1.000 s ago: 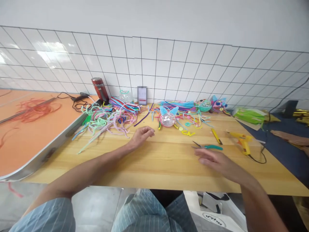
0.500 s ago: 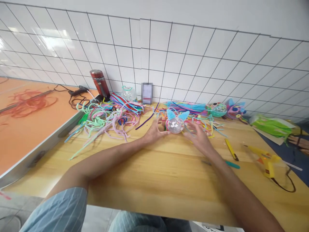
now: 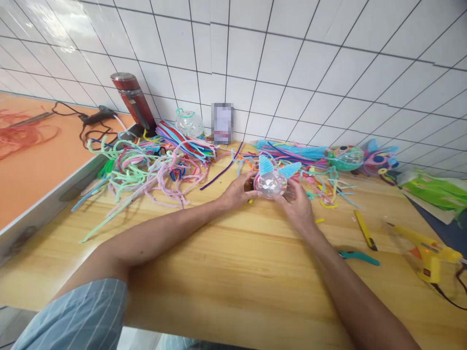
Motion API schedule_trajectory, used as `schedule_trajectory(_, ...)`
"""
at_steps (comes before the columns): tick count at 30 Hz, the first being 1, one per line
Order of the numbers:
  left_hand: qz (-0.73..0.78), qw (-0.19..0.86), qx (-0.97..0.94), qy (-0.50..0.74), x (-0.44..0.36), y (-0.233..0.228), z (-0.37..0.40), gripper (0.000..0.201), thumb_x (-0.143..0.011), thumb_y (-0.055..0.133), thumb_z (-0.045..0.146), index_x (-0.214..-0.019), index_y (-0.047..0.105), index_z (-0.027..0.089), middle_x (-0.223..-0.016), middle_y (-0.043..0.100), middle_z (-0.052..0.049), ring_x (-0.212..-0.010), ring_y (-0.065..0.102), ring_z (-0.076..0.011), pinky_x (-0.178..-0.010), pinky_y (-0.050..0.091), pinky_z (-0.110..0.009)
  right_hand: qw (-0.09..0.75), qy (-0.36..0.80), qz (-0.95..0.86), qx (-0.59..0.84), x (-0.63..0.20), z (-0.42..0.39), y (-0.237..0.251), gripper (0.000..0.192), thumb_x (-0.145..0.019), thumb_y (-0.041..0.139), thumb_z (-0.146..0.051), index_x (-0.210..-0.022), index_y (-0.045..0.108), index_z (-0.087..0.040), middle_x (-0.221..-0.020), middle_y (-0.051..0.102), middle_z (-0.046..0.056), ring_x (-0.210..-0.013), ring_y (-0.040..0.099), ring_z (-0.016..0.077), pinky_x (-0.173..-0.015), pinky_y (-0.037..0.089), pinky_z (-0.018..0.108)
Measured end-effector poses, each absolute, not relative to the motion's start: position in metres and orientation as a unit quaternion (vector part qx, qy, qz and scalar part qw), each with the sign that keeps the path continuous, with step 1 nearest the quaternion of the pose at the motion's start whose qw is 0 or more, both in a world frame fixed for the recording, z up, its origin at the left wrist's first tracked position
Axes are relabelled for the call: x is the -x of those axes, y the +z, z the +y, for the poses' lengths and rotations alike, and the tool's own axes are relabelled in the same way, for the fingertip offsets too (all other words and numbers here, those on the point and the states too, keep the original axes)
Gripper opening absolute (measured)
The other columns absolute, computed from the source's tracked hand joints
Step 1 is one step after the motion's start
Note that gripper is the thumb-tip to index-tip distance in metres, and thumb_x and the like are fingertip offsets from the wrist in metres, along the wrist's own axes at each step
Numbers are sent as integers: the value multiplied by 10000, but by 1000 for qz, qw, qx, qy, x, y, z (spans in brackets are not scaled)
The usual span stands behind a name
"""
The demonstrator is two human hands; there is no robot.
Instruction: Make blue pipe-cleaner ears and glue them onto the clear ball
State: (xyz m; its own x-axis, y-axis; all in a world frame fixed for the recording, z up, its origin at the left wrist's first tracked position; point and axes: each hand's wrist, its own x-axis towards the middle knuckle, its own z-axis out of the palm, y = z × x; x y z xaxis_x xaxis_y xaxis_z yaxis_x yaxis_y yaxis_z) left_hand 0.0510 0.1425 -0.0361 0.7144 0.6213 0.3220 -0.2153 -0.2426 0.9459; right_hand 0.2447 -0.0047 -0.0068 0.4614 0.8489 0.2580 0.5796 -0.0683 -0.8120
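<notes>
A clear glittery ball with two blue pipe-cleaner ears (image 3: pixel 272 181) sits on the wooden table (image 3: pixel 233 272), near its far middle. My left hand (image 3: pixel 237 190) cups its left side, fingers curled on the ball. From the right, my right hand (image 3: pixel 296 204) holds the ball's lower side. Both forearms stretch across the table toward it.
A big tangle of pastel pipe cleaners (image 3: pixel 146 170) lies left of the ball. A red flask (image 3: pixel 133 99) and a phone (image 3: pixel 222 122) stand by the tiled wall. Teal pliers (image 3: pixel 359 256), a yellow knife (image 3: pixel 363 230) and a yellow glue gun (image 3: pixel 426 250) lie right. More decorated balls (image 3: pixel 346 156) sit far right.
Both hands left the table's middle and reached forward to the eared ball; they now close on it. The right hand left the pliers behind. The camera moved closer and lower.
</notes>
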Motion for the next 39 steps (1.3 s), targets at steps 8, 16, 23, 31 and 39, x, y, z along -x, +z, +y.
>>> schedule_trajectory(8, 151, 557, -731, 364, -49, -30, 139, 960, -795, 944, 519, -1583, 523, 166, -1549, 647, -235, -1386, 684, -367, -1215, 538, -553, 482, 148, -487, 713, -242, -7, -8, 817, -854, 778, -691, -1487, 574, -216, -1503, 676, 201, -1317, 690, 347, -1140, 551, 586)
schedule_trajectory(16, 235, 505, -736, 385, -40, -14, 135, 712, -849, 879, 546, -1405, 643, 169, -1378, 729, -170, -1178, 717, -271, -1000, 583, -407, 502, -18, -498, 707, -227, -41, 48, 453, -969, 686, -594, -1261, 715, -249, -1206, 780, 121, -1126, 731, 319, -1069, 571, 558)
schedule_trajectory(23, 146, 468, -764, 419, -12, 30, 89, 448, -1022, 675, 627, -1018, 732, 182, -876, 719, -32, -773, 622, -146, -763, 505, -302, 246, 192, -715, 625, -164, -78, 67, 265, -994, 702, -439, -1164, 777, -250, -1130, 824, 88, -1069, 775, 287, -1008, 629, 472)
schedule_trajectory(31, -74, 487, -869, 50, -12, 17, 37, 588, -999, 666, 693, -1265, 761, 177, -1213, 811, -169, -1131, 777, -281, -1032, 593, -359, 190, 230, -781, 549, -128, -100, 0, 326, -928, 816, -376, -1236, 814, -268, -1273, 831, 83, -1328, 724, 355, -1149, 617, 482)
schedule_trajectory(39, -45, 459, -885, 68, -13, 10, 46, 585, -1048, 579, 647, -1265, 760, 135, -1162, 817, -199, -1077, 788, -281, -992, 620, -370, 246, 222, -801, 499, -134, -90, -10, 295, -962, 771, -264, -1243, 802, -183, -1392, 789, 129, -1383, 697, 362, -1174, 594, 470)
